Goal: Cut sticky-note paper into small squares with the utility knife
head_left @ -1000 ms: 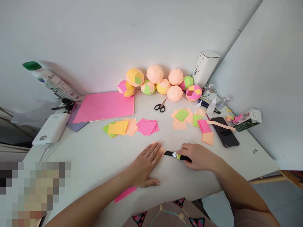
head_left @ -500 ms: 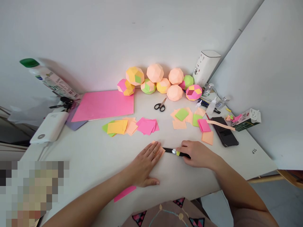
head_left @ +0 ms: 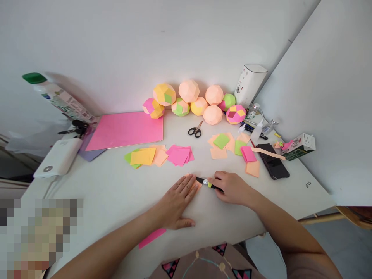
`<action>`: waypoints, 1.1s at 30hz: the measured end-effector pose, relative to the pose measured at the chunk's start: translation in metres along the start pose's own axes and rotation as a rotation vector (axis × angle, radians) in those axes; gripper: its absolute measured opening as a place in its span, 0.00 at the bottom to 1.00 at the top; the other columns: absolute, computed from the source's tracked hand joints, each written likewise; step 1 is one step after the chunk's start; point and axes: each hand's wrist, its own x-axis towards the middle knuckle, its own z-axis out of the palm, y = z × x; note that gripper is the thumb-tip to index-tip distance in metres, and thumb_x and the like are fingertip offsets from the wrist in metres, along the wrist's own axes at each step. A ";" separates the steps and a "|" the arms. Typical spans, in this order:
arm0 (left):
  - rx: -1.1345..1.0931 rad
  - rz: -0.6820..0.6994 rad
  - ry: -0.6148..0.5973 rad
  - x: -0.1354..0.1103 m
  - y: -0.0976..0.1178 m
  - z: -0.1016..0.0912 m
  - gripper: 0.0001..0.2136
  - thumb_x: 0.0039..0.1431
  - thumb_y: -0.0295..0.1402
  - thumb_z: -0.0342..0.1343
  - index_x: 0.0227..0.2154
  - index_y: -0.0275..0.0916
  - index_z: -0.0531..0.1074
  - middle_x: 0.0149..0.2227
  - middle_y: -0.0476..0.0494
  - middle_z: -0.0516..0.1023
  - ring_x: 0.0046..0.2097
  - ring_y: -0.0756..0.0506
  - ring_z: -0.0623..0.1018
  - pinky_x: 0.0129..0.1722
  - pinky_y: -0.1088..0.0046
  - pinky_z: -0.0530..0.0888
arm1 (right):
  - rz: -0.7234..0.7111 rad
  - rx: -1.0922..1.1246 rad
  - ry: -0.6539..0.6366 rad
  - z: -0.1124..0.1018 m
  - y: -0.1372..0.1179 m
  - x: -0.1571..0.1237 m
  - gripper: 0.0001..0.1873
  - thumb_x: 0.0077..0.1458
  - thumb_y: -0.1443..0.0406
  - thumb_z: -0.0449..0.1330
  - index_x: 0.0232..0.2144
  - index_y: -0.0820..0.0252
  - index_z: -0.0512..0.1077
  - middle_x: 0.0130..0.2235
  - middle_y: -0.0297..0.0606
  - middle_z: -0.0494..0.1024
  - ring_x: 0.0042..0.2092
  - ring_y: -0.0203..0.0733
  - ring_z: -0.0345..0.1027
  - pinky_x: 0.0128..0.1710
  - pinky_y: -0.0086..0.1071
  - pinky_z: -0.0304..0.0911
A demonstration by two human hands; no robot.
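Note:
My left hand [head_left: 178,201] lies flat with its fingers stretched out, pressing a peach piece of paper [head_left: 198,187] against the white table. Most of that paper is hidden under the fingers. My right hand [head_left: 232,187] is closed around the handle of a black utility knife [head_left: 205,182] with yellow-green and silver parts. The blade reaches the paper's upper right side, close to my left fingertips. Beyond my hands lie pink paper pieces [head_left: 178,155] and yellow ones [head_left: 142,156] in overlapping piles. A pink strip [head_left: 152,237] lies by my left forearm.
Several faceted paper balls [head_left: 188,91] are stacked at the wall. Scissors [head_left: 195,130] lie before them. A pink board [head_left: 126,131] is at left, near a white device [head_left: 58,158]. At right are a phone [head_left: 273,162], a glue bottle [head_left: 257,131] and a small carton [head_left: 301,146].
My right hand has moved left with the utility knife, bringing its blade to the paper's edge by my left fingers. My left hand has stayed in place; the view shifted slightly.

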 end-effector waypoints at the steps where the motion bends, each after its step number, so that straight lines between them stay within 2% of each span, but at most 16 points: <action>1: 0.003 0.000 0.001 0.000 0.000 0.000 0.48 0.56 0.63 0.42 0.67 0.33 0.32 0.68 0.27 0.34 0.68 0.27 0.40 0.63 0.43 0.49 | 0.003 0.000 -0.004 0.000 -0.001 0.001 0.24 0.55 0.68 0.53 0.54 0.61 0.69 0.40 0.44 0.72 0.38 0.43 0.67 0.34 0.32 0.60; 5: 0.005 0.010 0.000 0.000 0.000 0.001 0.49 0.55 0.63 0.44 0.67 0.33 0.32 0.68 0.27 0.33 0.68 0.27 0.39 0.63 0.44 0.48 | 0.030 -0.006 -0.019 0.001 -0.003 0.004 0.24 0.55 0.69 0.52 0.54 0.61 0.69 0.40 0.44 0.72 0.38 0.43 0.67 0.34 0.33 0.61; 18: 0.039 0.009 -0.007 0.000 -0.001 0.000 0.49 0.55 0.62 0.44 0.67 0.32 0.33 0.68 0.27 0.33 0.68 0.27 0.40 0.63 0.45 0.48 | 0.040 0.002 0.042 0.005 -0.009 0.012 0.23 0.56 0.69 0.53 0.54 0.63 0.69 0.41 0.46 0.73 0.40 0.44 0.68 0.37 0.34 0.63; 20: 0.055 0.011 -0.003 0.000 -0.001 0.002 0.48 0.55 0.63 0.43 0.66 0.31 0.35 0.68 0.25 0.35 0.68 0.27 0.40 0.63 0.45 0.48 | 0.043 0.017 0.055 0.006 -0.008 0.011 0.23 0.55 0.68 0.53 0.54 0.62 0.70 0.41 0.45 0.73 0.39 0.44 0.68 0.37 0.34 0.63; 22: 0.064 0.023 0.034 0.001 -0.002 0.004 0.47 0.55 0.62 0.45 0.65 0.31 0.41 0.68 0.24 0.39 0.68 0.28 0.42 0.63 0.45 0.51 | 0.047 0.049 0.069 0.006 -0.003 0.009 0.23 0.55 0.68 0.54 0.53 0.61 0.70 0.41 0.44 0.73 0.38 0.43 0.69 0.35 0.33 0.63; 24: 0.058 0.007 0.096 0.003 -0.004 0.005 0.38 0.58 0.58 0.47 0.61 0.31 0.53 0.66 0.24 0.47 0.67 0.29 0.46 0.61 0.47 0.56 | 0.050 0.086 0.098 0.005 0.005 0.006 0.23 0.53 0.69 0.54 0.52 0.60 0.72 0.40 0.42 0.74 0.37 0.42 0.69 0.34 0.32 0.63; 26: 0.042 -0.054 0.180 0.005 -0.005 0.005 0.22 0.62 0.48 0.49 0.49 0.33 0.65 0.63 0.27 0.56 0.65 0.31 0.53 0.58 0.50 0.62 | 0.049 0.111 0.128 0.002 0.014 0.003 0.24 0.51 0.70 0.54 0.51 0.59 0.73 0.39 0.41 0.74 0.36 0.41 0.69 0.33 0.31 0.63; 27: 0.039 -0.093 0.227 0.005 -0.006 0.004 0.15 0.62 0.42 0.50 0.42 0.35 0.68 0.60 0.28 0.61 0.63 0.32 0.58 0.56 0.51 0.65 | 0.049 0.131 0.138 0.001 0.019 0.002 0.24 0.50 0.71 0.54 0.51 0.58 0.73 0.38 0.40 0.74 0.36 0.41 0.69 0.33 0.31 0.63; 29: 0.030 -0.152 0.315 0.007 -0.008 0.001 0.06 0.61 0.34 0.49 0.34 0.37 0.69 0.53 0.32 0.68 0.56 0.34 0.66 0.50 0.53 0.69 | 0.041 0.186 0.147 -0.004 0.027 -0.001 0.25 0.49 0.72 0.53 0.50 0.55 0.74 0.38 0.39 0.75 0.37 0.40 0.69 0.34 0.30 0.63; 33: -0.074 -0.157 0.417 0.009 -0.013 -0.003 0.06 0.57 0.25 0.47 0.34 0.39 0.67 0.41 0.39 0.72 0.43 0.42 0.72 0.44 0.59 0.72 | 0.004 0.287 0.109 -0.014 0.039 -0.008 0.26 0.48 0.72 0.53 0.48 0.54 0.75 0.39 0.37 0.76 0.39 0.40 0.70 0.37 0.31 0.64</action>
